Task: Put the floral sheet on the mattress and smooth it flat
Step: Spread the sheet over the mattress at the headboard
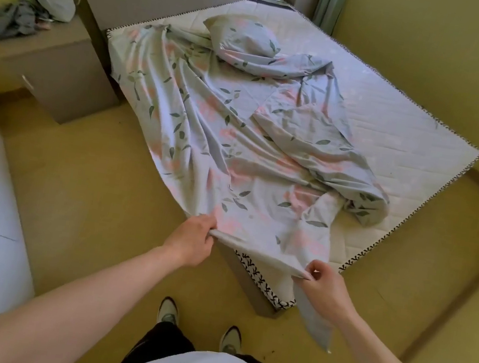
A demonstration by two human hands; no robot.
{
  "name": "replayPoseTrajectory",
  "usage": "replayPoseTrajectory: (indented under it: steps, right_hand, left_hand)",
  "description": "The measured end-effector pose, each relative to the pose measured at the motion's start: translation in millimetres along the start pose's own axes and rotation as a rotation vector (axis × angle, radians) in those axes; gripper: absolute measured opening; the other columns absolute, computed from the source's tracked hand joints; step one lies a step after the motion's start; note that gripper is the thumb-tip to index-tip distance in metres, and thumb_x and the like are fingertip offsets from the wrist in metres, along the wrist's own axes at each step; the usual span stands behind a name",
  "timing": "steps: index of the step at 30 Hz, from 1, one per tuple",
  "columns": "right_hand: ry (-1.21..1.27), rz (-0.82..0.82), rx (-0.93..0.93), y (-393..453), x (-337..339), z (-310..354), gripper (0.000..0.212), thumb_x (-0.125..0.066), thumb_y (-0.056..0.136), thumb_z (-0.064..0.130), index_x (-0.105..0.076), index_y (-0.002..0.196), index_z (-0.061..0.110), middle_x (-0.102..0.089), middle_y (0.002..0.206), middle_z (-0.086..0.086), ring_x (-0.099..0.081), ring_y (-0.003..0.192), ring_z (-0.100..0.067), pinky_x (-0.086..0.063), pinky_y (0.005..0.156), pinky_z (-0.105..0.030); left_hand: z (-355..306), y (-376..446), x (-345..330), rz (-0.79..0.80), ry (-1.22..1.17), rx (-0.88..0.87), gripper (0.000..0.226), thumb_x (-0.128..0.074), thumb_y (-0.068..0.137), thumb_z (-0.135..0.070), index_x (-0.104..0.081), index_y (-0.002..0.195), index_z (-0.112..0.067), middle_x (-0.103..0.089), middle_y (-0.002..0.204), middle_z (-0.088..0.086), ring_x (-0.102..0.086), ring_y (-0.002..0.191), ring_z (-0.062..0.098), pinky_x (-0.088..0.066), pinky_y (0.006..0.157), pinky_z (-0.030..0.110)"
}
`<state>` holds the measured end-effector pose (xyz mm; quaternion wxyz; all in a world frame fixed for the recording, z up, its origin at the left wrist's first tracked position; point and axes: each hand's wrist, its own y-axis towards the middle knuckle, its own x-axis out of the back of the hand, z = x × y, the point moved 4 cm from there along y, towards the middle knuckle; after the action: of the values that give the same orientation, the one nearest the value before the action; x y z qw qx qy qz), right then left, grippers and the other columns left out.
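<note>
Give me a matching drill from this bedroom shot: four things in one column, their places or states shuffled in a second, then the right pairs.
Things:
1. floral sheet
2. pillow
3. left hand
4. grey clothes

Places or states:
A. heaped on the bedside cabinet
B. at the head end of the mattress, in matching floral fabric
C. rumpled, leaving the mattress's right part bare
D. grips the sheet's near edge

Pairs: 1-C, 2-B, 3-D, 4-A. The right hand pinches the same edge further along.
</note>
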<state>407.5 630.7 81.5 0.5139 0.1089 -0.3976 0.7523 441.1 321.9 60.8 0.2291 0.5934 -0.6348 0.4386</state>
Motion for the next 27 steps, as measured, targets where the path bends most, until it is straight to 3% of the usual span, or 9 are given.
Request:
replayPoseTrajectory:
  steps: [1,3,5,9,14,16,19,22,27]
  right_hand:
    - [-0.025,0.081,0.048,-8,6,10,0.022,-0.075,0.086,0.027,-0.061,0.077,0.013,-0.060,0.060,0.004,-0.046,0.052,-0.011,-0.033,0.050,-0.025]
    - [-0.096,0.207,0.131,-26,12,30,0.014,-0.074,0.083,0.025,-0.062,0.079,0.019,-0.058,0.061,0.008,-0.045,0.051,-0.007,-0.034,0.050,-0.021]
    - [-0.133,0.277,0.177,-38,12,45,0.010,-0.073,0.083,0.025,-0.063,0.084,0.025,-0.062,0.068,0.010,-0.049,0.051,-0.003,-0.037,0.048,-0.018]
    - [-0.135,0.299,0.144,-47,19,33,0.009,-0.072,0.085,0.027,-0.063,0.087,0.027,-0.067,0.080,0.006,-0.055,0.056,-0.004,-0.040,0.050,-0.018]
    - [-0.356,0.204,0.046,-45,30,-49,0.007,-0.062,0.087,0.020,-0.061,0.081,0.024,-0.066,0.074,0.002,-0.061,0.065,-0.019,-0.040,0.052,-0.026]
    - [-0.371,0.194,-0.007,-45,21,-80,0.011,-0.060,0.092,0.018,-0.058,0.081,0.020,-0.065,0.074,0.003,-0.061,0.067,-0.019,-0.038,0.055,-0.027]
    - [-0.194,0.137,-0.033,-47,10,-104,0.024,-0.054,0.102,0.019,-0.053,0.078,0.025,-0.061,0.067,0.006,-0.047,0.057,-0.013,-0.036,0.056,-0.030]
    - [-0.083,0.057,0.012,-53,17,-104,0.025,-0.059,0.101,0.027,-0.061,0.077,0.030,-0.062,0.063,0.004,-0.044,0.051,-0.009,-0.033,0.052,-0.028]
    - [-0.300,0.260,0.018,-72,41,-94,0.021,-0.073,0.086,0.040,-0.067,0.069,0.030,-0.061,0.056,0.011,-0.046,0.047,-0.005,-0.032,0.048,-0.022]
  left_hand:
    - [-1,-4,-7,0.058,0.040,0.029,0.008,-0.055,0.095,-0.019,-0.052,0.097,-0.026,-0.057,0.100,-0.005,-0.058,0.099,0.021,-0.046,0.081,0.031]
    - [-23,-13,-24,0.184,0.101,0.015,0.034,-0.064,0.091,-0.026,-0.052,0.122,-0.028,-0.054,0.128,-0.006,-0.055,0.117,0.019,-0.051,0.096,0.035]
    - [-64,-21,-40,0.228,0.071,-0.090,0.050,-0.071,0.090,-0.029,-0.049,0.135,-0.031,-0.049,0.140,-0.010,-0.050,0.125,0.013,-0.048,0.105,0.036]
    - [-122,-20,-55,0.166,-0.088,-0.254,0.012,-0.058,0.095,-0.014,-0.059,0.105,-0.022,-0.059,0.110,-0.004,-0.054,0.102,0.017,-0.051,0.093,0.044]
    - [-116,-16,-51,0.090,-0.252,-0.235,0.011,-0.048,0.098,-0.012,-0.050,0.088,-0.018,-0.053,0.081,-0.003,-0.047,0.072,0.013,-0.042,0.066,0.032]
    - [-110,-17,-50,0.069,-0.265,-0.249,0.013,-0.048,0.098,-0.013,-0.048,0.086,-0.017,-0.050,0.076,-0.003,-0.042,0.066,0.011,-0.036,0.062,0.029]
    - [-102,-20,-51,0.055,-0.285,-0.239,0.015,-0.051,0.098,-0.015,-0.048,0.083,-0.018,-0.047,0.072,-0.005,-0.040,0.062,0.010,-0.036,0.059,0.029]
    - [-87,-21,-48,0.040,-0.247,-0.186,0.017,-0.052,0.097,-0.017,-0.047,0.081,-0.019,-0.048,0.072,-0.004,-0.040,0.062,0.012,-0.037,0.060,0.030]
    - [-53,-29,-59,0.219,0.018,-0.153,0.021,-0.055,0.094,-0.023,-0.045,0.076,-0.024,-0.054,0.076,-0.004,-0.052,0.067,0.014,-0.042,0.061,0.031]
